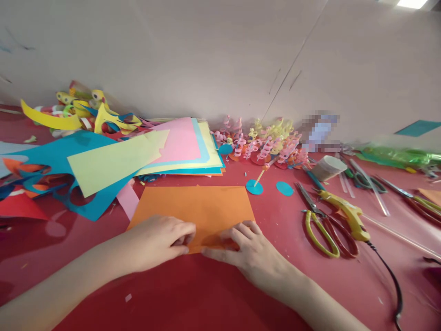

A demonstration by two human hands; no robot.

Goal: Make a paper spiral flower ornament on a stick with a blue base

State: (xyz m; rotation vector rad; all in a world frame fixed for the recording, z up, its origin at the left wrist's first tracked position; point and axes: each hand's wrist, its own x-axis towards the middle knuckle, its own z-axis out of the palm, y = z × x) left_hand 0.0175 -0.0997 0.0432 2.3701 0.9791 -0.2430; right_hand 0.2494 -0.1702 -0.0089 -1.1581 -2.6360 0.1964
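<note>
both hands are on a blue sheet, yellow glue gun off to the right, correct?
Not blue: the head view shows the left hand and right hand on an orange sheet. The yellow glue gun is off to the right.

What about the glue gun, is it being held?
No, the glue gun lies untouched; the left hand and right hand are on the orange paper.

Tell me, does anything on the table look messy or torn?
Yes, the blue sheet on the left looks odd: it has big holes in it and lies askew under a pale yellow sheet. A tiny scrap also lies loose on the red table. The orange sheet under the left hand and right hand shows no tear.
</note>
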